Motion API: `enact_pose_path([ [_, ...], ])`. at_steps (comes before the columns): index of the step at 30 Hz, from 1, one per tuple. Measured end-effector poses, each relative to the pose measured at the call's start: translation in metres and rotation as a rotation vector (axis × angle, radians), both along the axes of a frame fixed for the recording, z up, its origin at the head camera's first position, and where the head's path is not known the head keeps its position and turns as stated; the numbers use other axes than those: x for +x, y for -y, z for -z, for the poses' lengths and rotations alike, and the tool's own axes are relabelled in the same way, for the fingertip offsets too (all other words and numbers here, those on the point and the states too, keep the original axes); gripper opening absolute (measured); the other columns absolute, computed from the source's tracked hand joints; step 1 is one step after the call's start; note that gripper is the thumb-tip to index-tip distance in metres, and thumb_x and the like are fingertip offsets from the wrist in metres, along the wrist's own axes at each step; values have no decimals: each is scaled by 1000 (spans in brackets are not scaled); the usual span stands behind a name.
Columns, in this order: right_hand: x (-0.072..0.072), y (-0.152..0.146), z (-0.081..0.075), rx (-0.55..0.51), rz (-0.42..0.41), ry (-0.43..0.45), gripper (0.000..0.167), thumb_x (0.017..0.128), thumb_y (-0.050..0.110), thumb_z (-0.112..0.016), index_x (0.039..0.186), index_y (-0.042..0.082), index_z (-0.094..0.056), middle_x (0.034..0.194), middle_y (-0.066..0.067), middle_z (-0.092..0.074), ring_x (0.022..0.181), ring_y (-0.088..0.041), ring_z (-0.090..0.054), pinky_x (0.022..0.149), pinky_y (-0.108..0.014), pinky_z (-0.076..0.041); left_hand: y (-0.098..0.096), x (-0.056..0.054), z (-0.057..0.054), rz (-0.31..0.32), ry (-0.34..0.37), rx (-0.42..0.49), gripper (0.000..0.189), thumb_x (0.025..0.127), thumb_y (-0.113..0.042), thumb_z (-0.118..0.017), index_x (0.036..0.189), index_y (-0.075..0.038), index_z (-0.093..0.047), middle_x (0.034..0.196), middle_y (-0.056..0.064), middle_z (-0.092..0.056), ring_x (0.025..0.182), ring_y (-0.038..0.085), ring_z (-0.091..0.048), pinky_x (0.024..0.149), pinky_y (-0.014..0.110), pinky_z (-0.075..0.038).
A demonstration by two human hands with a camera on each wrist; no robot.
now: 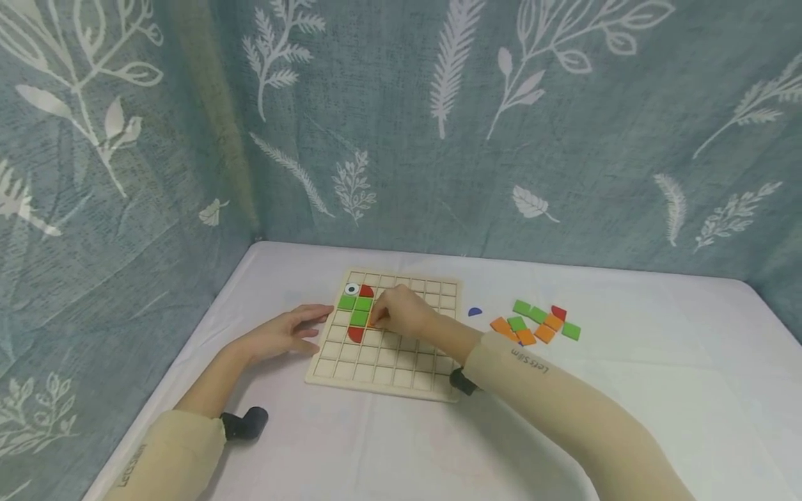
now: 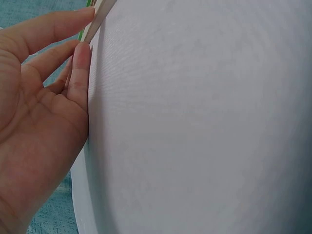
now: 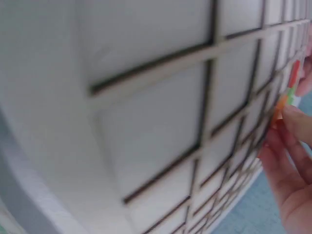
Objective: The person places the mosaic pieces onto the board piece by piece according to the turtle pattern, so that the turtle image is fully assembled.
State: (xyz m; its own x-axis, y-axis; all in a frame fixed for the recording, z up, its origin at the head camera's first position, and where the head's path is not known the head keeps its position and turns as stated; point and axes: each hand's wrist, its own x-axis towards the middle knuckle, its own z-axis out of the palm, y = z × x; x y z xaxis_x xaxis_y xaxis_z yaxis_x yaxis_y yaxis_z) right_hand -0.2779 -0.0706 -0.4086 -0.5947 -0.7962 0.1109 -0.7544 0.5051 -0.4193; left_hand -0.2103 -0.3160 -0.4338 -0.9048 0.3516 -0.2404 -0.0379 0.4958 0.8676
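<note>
A wooden grid board (image 1: 391, 392) lies on the table. My right hand (image 1: 404, 313) is over its upper middle, thumb and fingertips pinching an orange tile (image 3: 279, 108) down at the grid, right of the green tiles (image 1: 359, 318). Around these sit a white round tile with a dark eye dot (image 1: 351, 289), a red rounded tile (image 1: 366, 291) above and another red rounded tile (image 1: 356, 335) below. At the board's left edge, my left hand (image 1: 278, 334) rests with loosely extended fingers; in the left wrist view its fingertips meet the board's side (image 2: 101, 20).
To the right of the board, loose green tiles (image 1: 571, 330), orange tiles (image 1: 545, 334) and a red piece (image 1: 559, 312) lie scattered on the white tablecloth (image 1: 658, 390). A blue half-round piece (image 1: 475, 312) is nearer the board. A leaf-patterned curtain (image 1: 388, 139) stands behind.
</note>
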Motion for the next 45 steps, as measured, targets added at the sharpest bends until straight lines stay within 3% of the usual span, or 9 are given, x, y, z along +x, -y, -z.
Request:
enact_pose_path([
  [5, -1, -2, -13, 60, 2, 6, 9, 86, 11, -64, 84, 10, -72, 87, -1, -69, 80, -14, -63, 70, -23, -52, 0, 1, 1, -5, 1, -11, 75, 81, -3, -65, 145, -3, -26, 149, 21, -15, 131, 41, -32, 106, 45, -36],
  [11, -5, -9, -31, 204, -34, 97, 15, 88, 16, -61, 76, 9, -68, 80, 0, -66, 71, -11, -56, 68, -26, -50, -1, 1, 0, -9, -8, -29, 74, 81, -3, -65, 145, -3, -27, 149, 22, -15, 131, 40, -32, 106, 45, -36],
  [13, -6, -14, -36, 240, -48, 112, 16, 87, 18, -62, 76, 9, -68, 78, 0, -66, 68, -8, -54, 73, -26, -48, -1, 1, 0, -12, -8, -28, 74, 81, -3, -65, 144, -3, -27, 149, 22, -15, 131, 40, -32, 106, 45, -36],
  [19, -8, -36, -47, 311, -43, 195, 17, 89, 22, -61, 82, 8, -67, 74, -2, -64, 58, -6, -51, 61, -20, -45, -3, 0, 0, -19, 0, -19, 74, 80, -2, -65, 144, -3, -27, 149, 21, -16, 130, 40, -33, 106, 44, -36],
  [21, -9, -45, -47, 307, -24, 221, 17, 89, 23, -60, 82, 8, -65, 72, -2, -63, 56, -7, -50, 56, -19, -43, -3, 0, 0, -22, 1, -22, 74, 80, -2, -65, 144, -3, -28, 149, 21, -16, 130, 40, -33, 106, 44, -37],
  [30, -15, -88, -46, 276, 44, 246, 21, 89, 24, -60, 82, 6, -67, 74, -5, -65, 64, -13, -59, 59, -22, -48, -3, 1, 0, -22, 0, -18, 74, 80, -2, -65, 144, -3, -27, 149, 21, -18, 130, 40, -34, 106, 44, -37],
  [36, -19, -116, -37, 258, 77, 183, 15, 87, 21, -63, 83, 8, -69, 83, -2, -67, 72, -15, -62, 64, -26, -53, -3, 2, -1, -20, 0, -32, 74, 81, -4, -65, 145, -4, -27, 149, 21, -18, 130, 39, -34, 106, 44, -37],
  [45, -28, -153, -27, 223, 117, 118, 9, 82, 13, -66, 87, 6, -71, 82, -1, -68, 66, -10, -58, 61, -23, -52, -4, 1, -2, -7, 2, -19, 75, 81, -2, -65, 145, -3, -26, 149, 21, -16, 131, 40, -32, 106, 44, -36],
])
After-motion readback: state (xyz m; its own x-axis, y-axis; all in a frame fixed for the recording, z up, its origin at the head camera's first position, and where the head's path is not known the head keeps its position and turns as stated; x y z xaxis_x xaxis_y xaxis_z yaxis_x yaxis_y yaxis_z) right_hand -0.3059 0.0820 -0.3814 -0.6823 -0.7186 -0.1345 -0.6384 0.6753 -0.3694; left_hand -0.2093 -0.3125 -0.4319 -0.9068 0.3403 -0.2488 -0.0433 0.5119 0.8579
